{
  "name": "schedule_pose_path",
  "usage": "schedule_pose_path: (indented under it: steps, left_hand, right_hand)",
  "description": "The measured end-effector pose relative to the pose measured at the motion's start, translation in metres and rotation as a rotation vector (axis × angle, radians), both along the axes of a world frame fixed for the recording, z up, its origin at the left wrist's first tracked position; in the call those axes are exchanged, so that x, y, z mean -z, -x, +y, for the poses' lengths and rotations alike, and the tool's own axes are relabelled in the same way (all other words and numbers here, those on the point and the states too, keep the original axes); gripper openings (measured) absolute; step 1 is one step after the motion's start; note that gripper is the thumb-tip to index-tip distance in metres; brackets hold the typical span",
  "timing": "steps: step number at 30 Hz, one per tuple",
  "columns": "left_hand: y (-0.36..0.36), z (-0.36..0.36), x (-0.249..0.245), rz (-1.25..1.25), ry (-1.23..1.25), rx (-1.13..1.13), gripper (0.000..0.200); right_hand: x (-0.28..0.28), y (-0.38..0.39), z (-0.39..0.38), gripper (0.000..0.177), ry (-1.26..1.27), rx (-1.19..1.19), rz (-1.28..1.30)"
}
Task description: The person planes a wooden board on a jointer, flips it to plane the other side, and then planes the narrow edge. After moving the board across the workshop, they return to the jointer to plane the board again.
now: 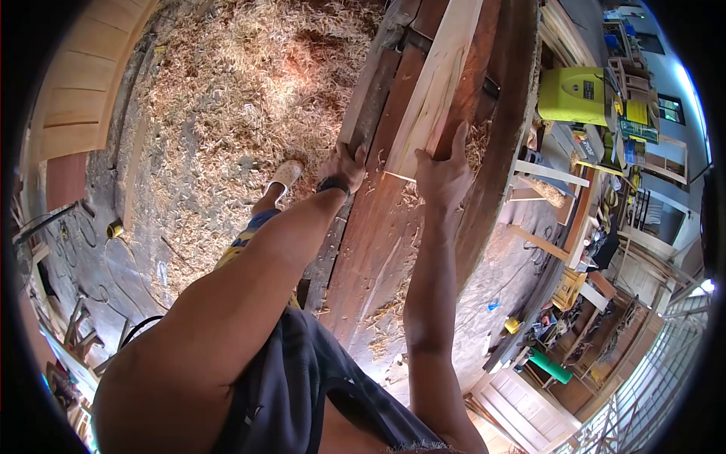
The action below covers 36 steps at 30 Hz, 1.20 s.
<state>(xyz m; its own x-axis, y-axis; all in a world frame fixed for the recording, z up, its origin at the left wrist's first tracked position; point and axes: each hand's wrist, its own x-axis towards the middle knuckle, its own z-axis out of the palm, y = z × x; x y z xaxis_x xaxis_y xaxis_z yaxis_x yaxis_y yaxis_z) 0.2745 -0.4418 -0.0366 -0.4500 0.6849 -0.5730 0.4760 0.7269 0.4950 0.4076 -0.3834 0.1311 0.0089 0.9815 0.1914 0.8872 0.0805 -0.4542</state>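
A pale wooden board (431, 91) lies lengthwise on a reddish-brown timber workbench (370, 234). My right hand (445, 172) is at the board's near end, thumb against its end and index finger extended along its right side; the other fingers are partly hidden. To the left, my left hand (346, 168), with a dark band on the wrist, is curled at the near end of a weathered grey timber (370, 94) along the bench's edge. Its fingertips are partly hidden. Wood shavings lie around the right hand on the bench top.
Curly shavings (234, 83) cover the floor to the left, where my foot in a light clog (287, 174) stands. A lime-green machine (572, 94) is at the right. Panelled wood (83, 83) leans at the far left. A cable (113, 261) trails across the floor.
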Motion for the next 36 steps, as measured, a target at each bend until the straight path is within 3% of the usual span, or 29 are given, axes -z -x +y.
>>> schedule_pose_path:
  steps: [6,11,17,36]
  left_hand:
    - [-0.001,0.0,0.002,-0.018,-0.029,-0.014,0.063]
    - [0.0,0.0,0.003,-0.062,-0.043,-0.019,0.062]
    - [-0.001,-0.002,0.002,-0.003,-0.089,-0.015,0.06]
    - [0.002,-0.003,0.008,-0.062,-0.112,-0.04,0.059]
  right_hand:
    - [-0.001,0.002,0.035,0.094,-0.003,0.01,-0.044]
    - [-0.012,0.008,0.063,0.097,0.154,0.085,-0.044]
    - [-0.008,0.005,0.096,0.096,0.079,0.067,-0.107]
    - [-0.007,0.017,0.208,0.098,0.165,0.118,-0.167]
